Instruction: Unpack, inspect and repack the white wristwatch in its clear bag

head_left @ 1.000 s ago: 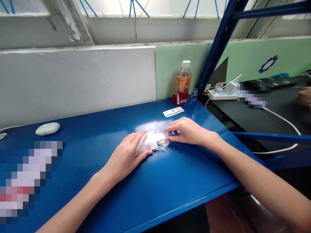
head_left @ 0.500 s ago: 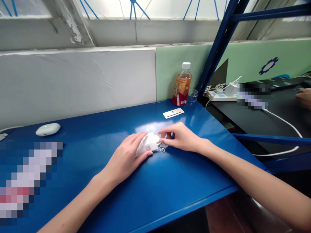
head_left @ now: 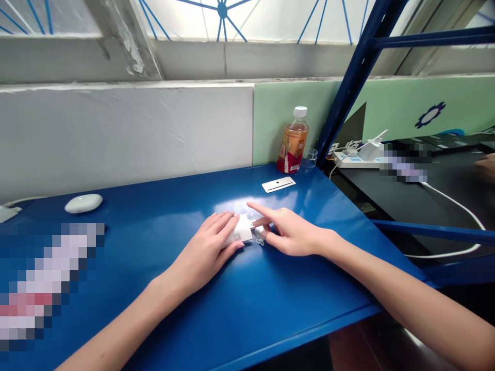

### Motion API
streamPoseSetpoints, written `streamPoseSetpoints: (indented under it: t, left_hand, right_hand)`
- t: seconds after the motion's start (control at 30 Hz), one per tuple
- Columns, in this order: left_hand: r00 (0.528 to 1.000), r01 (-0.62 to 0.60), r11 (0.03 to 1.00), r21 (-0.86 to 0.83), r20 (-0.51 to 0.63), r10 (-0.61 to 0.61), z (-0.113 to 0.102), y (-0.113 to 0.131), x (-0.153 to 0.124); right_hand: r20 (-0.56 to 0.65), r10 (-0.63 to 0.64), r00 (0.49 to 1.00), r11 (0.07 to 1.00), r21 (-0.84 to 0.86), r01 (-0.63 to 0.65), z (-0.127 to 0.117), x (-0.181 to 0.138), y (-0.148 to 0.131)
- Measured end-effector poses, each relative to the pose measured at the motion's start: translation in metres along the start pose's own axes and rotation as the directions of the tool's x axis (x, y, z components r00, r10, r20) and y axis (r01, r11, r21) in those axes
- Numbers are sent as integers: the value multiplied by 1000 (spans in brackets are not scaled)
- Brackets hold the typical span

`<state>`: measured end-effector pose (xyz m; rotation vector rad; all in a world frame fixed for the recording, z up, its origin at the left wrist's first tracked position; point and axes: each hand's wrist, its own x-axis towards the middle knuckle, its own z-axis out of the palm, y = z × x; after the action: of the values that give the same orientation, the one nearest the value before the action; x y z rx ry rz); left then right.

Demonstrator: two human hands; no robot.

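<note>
Blue table (head_left: 232, 319) with bottle (head_left: 293, 141), card (head_left: 278, 184), packet (head_left: 240, 233)

Glossy deep blue table (head_left: 154, 288). White packet (head_left: 243, 232), grey print. White oval case (head_left: 83, 203) far left. Amber bottle (head_left: 294, 139), white cap (head_left: 300, 111), red label (head_left: 288, 155). White card (head_left: 278, 184), black line. Pale green panel (head_left: 390, 103), blue gear mark (head_left: 429, 114).
</note>
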<state>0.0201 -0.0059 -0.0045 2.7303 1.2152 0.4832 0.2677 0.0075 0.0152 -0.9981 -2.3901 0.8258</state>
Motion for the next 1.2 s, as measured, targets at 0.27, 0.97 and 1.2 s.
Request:
streamPoseSetpoints:
  t: [0.27, 0.97, 1.2]
  left_hand:
    - [972, 10, 994, 112, 233, -36, -9, 5, -3]
    - [976, 19, 995, 99, 215, -40, -7, 5, -4]
    - [970, 35, 995, 97, 235, -57, -7, 6, -4]
  right_hand:
    - [-190, 25, 981, 1000, -9, -27, -14, 5, 10]
    - [-83, -68, 994, 982, -184, 51, -24, 1, 5]
    - [-82, -236, 968, 942, -265, 208, -11, 2, 8]
